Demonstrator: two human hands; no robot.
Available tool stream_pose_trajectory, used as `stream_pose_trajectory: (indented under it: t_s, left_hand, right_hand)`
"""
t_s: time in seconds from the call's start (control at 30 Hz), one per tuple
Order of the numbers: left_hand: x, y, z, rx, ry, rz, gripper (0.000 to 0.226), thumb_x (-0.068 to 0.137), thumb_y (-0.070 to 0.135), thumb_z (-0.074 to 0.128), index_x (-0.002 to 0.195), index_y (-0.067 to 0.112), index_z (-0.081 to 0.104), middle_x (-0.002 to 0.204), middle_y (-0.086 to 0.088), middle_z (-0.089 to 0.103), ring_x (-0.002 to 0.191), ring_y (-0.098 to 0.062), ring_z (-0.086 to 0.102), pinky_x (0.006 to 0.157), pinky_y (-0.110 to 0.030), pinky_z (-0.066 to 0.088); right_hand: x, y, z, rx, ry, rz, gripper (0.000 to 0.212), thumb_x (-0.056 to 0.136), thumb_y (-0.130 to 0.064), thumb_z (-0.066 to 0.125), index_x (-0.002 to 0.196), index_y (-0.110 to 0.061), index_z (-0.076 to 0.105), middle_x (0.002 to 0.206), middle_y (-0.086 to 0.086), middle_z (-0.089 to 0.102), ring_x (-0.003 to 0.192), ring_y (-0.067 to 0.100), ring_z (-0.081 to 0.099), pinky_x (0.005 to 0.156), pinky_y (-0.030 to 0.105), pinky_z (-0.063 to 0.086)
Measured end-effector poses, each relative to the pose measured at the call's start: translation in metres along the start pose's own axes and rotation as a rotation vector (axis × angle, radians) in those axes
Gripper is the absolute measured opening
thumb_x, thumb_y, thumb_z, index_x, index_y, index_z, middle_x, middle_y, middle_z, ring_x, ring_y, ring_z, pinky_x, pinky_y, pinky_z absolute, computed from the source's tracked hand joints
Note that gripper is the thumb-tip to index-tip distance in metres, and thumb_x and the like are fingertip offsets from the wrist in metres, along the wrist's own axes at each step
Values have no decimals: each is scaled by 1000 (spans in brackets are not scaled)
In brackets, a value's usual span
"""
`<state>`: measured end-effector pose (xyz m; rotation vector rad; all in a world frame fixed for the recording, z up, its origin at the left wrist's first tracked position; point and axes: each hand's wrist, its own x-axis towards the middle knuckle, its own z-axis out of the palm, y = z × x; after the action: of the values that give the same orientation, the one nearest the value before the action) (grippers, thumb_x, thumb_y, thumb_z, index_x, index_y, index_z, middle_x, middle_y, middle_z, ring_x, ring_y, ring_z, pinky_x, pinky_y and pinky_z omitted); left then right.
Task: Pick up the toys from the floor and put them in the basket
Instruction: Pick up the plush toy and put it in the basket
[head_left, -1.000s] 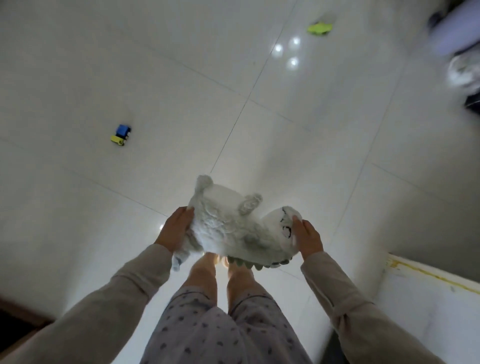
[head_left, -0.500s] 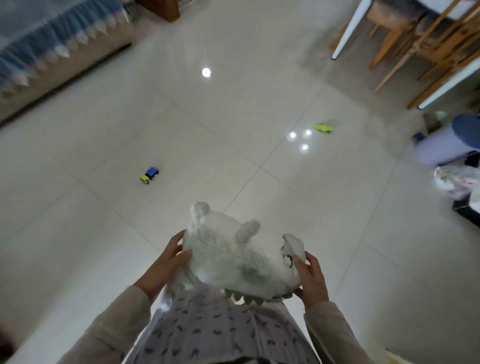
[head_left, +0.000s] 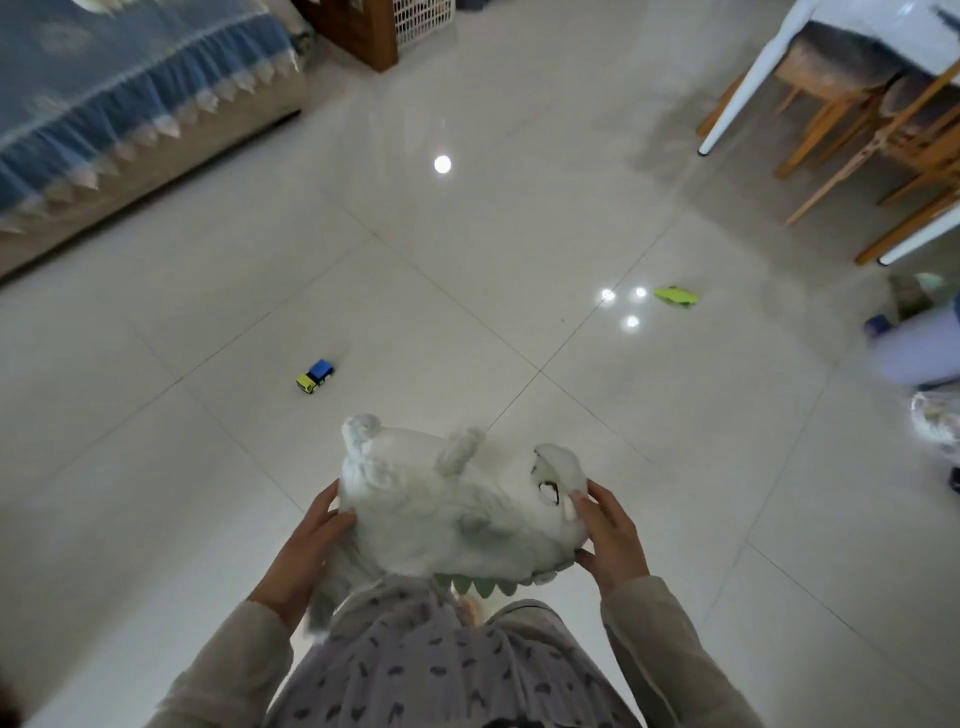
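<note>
I hold a white plush dinosaur (head_left: 447, 499) with green back spikes in front of my waist, belly up. My left hand (head_left: 306, 556) grips its tail end and my right hand (head_left: 610, 535) grips its head. On the floor beyond lie a small blue and yellow toy truck (head_left: 315, 375) to the left and a flat green toy (head_left: 675, 296) farther off to the right. A white lattice basket (head_left: 423, 18) stands at the far top of the view, beside a wooden post.
A sofa with a blue frilled cover (head_left: 119, 98) lines the left side. A white table and wooden chairs (head_left: 857, 114) stand at the upper right. A pale purple object (head_left: 919, 348) and a plastic bag (head_left: 937, 421) sit at the right edge. Glossy white tiles lie between.
The view has tilted up from the floor at my feet toward the room, bringing the sofa, chairs and basket into sight. Both hands keep the same hold on the plush dinosaur.
</note>
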<state>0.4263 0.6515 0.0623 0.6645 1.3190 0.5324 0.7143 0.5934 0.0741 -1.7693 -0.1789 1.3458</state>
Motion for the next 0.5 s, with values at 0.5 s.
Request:
stream_pose_trajectory:
  t_s: [0.5]
  left_hand:
    - [178, 196, 38, 115, -140, 72, 30, 95, 16, 48, 121, 31, 50, 107, -6, 67, 101, -31, 64, 92, -47, 51]
  right_hand:
    - [130, -160, 72, 109, 190, 26, 28, 93, -15, 52, 120, -11, 56, 107, 10, 55, 83, 23, 53, 53, 25, 48]
